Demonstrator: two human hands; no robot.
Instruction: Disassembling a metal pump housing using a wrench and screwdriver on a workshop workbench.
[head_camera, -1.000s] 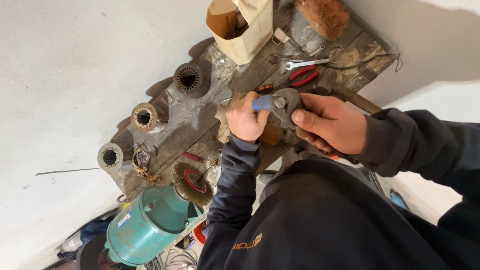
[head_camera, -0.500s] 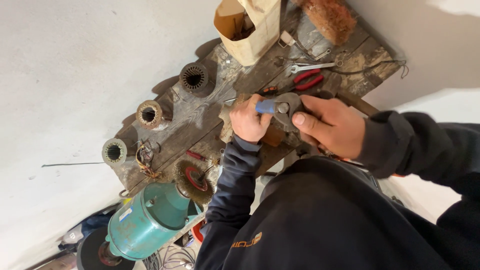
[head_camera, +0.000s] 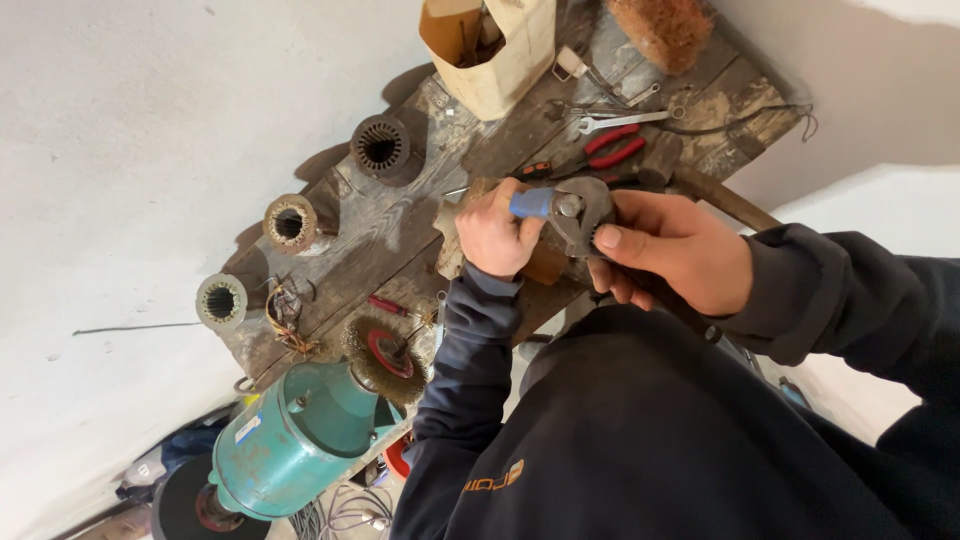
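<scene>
Head view. The left hand (head_camera: 497, 238) is clenched around a blue-handled tool (head_camera: 532, 203); its metal tip meets a grey metal part (head_camera: 583, 215) over the middle of the wooden bench (head_camera: 400, 235). The right hand (head_camera: 670, 250) wraps the part from the far side, thumb pressed on its face, grip closed on it. The part looks cast, rigid and probably heavy for its size. Its surface looks dull rather than slick, and its outer rim seems the soundest place to hold. The tool's plastic handle gives a sure hold.

The bench boards are rough, stained and cracked. Three ribbed cylindrical stator cores (head_camera: 380, 146) (head_camera: 290, 222) (head_camera: 220, 300) stand along the edge; they are laminated steel, hard and likely weighty. A wire wheel brush (head_camera: 385, 355) sits on a teal motor (head_camera: 290, 445); its bristles look prickly. Red-handled pliers (head_camera: 612, 147), a spanner (head_camera: 620, 120) and a cardboard box (head_camera: 500, 50) lie beyond the hands.
</scene>
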